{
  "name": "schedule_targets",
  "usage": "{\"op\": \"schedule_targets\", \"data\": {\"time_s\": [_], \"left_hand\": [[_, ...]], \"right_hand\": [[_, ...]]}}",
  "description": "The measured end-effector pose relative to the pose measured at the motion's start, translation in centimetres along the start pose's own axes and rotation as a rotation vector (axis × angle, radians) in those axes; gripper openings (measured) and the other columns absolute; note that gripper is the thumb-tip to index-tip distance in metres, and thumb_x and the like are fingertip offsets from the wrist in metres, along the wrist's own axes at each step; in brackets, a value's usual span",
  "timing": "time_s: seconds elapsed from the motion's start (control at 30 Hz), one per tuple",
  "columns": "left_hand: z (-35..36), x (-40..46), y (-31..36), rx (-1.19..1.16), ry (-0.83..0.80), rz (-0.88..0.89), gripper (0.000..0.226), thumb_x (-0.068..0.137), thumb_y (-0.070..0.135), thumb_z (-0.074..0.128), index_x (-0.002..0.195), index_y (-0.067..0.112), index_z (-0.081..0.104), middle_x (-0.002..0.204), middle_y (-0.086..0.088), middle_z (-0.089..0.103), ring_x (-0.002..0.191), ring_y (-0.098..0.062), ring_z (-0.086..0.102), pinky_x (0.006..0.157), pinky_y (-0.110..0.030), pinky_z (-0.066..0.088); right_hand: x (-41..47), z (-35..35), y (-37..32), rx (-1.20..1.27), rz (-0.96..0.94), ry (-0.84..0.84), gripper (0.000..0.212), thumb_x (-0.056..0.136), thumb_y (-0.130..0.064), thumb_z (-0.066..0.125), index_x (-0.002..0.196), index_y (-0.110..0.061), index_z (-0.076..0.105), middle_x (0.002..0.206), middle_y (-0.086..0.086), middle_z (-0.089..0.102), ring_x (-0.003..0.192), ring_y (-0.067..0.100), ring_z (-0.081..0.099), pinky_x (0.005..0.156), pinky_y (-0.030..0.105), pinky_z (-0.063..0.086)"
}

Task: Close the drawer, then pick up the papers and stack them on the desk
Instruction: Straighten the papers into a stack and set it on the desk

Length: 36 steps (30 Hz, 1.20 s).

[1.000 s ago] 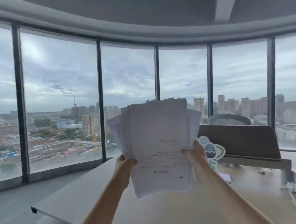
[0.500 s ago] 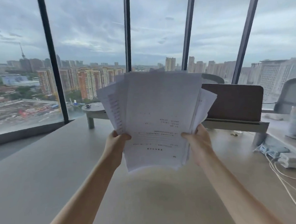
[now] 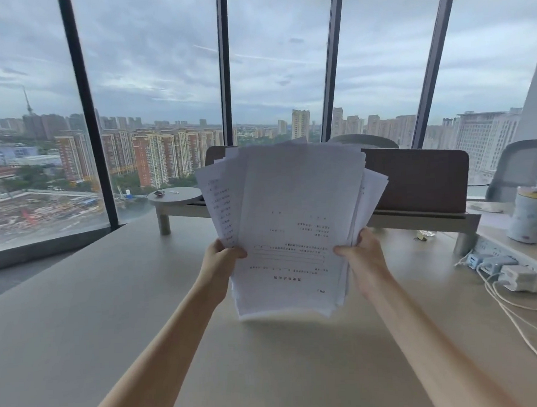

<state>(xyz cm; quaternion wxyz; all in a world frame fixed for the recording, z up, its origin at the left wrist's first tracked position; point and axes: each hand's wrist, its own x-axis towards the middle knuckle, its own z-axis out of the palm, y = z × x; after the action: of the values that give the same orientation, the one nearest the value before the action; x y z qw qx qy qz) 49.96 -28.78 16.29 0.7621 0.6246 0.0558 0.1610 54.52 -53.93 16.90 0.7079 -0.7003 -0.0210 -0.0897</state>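
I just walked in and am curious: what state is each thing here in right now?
papers: fanned unevenly, held upright above the desk
left hand: gripping the papers' left edge
right hand: gripping their right edge
chargers: plugged into the power strip
white tumbler: upright

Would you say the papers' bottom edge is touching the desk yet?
Cannot tell: in the head view the papers hang upright over the desk, their blurred bottom edge hiding any gap.

The papers (image 3: 290, 221) hide the divider's (image 3: 421, 179) middle; their print seems too blurred to read.
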Motion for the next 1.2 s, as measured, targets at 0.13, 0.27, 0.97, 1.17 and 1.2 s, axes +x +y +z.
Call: {"op": "schedule_targets", "data": {"time_s": [0.13, 0.27, 0.97, 1.17, 1.2], "left_hand": [[0.2, -1.7, 0.0, -0.005, -0.011, 0.020, 0.045, 0.055, -0.003, 0.052, 0.099, 0.000, 0.063, 0.094, -0.018, 0.069, 0.088, -0.036, 0.066, 0.076, -0.043, 0.055], [0.7, -2.6, 0.0, 0.013, -0.025, 0.049, 0.047, 0.054, -0.002, 0.052, 0.099, -0.002, 0.064, 0.095, -0.020, 0.069, 0.089, -0.038, 0.066, 0.076, -0.044, 0.055], [3.7, -5.5, -0.7, 0.044, -0.134, 0.132, 0.054, 0.066, 0.014, 0.059, 0.120, 0.011, 0.061, 0.099, -0.009, 0.074, 0.090, -0.026, 0.068, 0.079, -0.037, 0.055], [4.1, -5.5, -0.8, -0.014, -0.147, 0.209, 0.048, 0.068, 0.011, 0.058, 0.114, 0.024, 0.064, 0.100, -0.008, 0.074, 0.087, -0.022, 0.069, 0.078, -0.038, 0.056], [4.2, -5.5, -0.8, -0.021, -0.143, 0.224, 0.047, 0.067, 0.010, 0.057, 0.111, 0.025, 0.064, 0.099, -0.008, 0.073, 0.086, -0.022, 0.069, 0.078, -0.037, 0.056]], "right_hand": [[-1.8, -0.6, -0.1, 0.017, 0.000, 0.021, 0.037, 0.079, 0.015, 0.061, 0.108, -0.007, 0.057, 0.109, 0.015, 0.069, 0.101, 0.032, 0.068, 0.091, 0.050, 0.056], [-2.7, -1.5, 0.0, 0.028, -0.002, -0.003, 0.040, 0.079, 0.017, 0.056, 0.112, -0.005, 0.055, 0.112, 0.017, 0.069, 0.103, 0.033, 0.068, 0.095, 0.055, 0.054], [-5.5, -5.0, -2.9, -0.041, -0.170, -0.156, 0.039, 0.082, -0.004, 0.069, 0.111, -0.028, 0.058, 0.103, -0.005, 0.072, 0.097, 0.013, 0.070, 0.080, 0.032, 0.054], [-5.2, -5.2, -4.1, -0.014, -0.226, -0.165, 0.042, 0.084, -0.006, 0.069, 0.116, -0.029, 0.053, 0.109, -0.002, 0.071, 0.101, 0.017, 0.070, 0.091, 0.041, 0.056], [-5.2, -5.2, -4.1, -0.012, -0.231, -0.161, 0.042, 0.084, -0.007, 0.069, 0.115, -0.030, 0.053, 0.109, -0.002, 0.071, 0.102, 0.017, 0.070, 0.092, 0.042, 0.055]]}}
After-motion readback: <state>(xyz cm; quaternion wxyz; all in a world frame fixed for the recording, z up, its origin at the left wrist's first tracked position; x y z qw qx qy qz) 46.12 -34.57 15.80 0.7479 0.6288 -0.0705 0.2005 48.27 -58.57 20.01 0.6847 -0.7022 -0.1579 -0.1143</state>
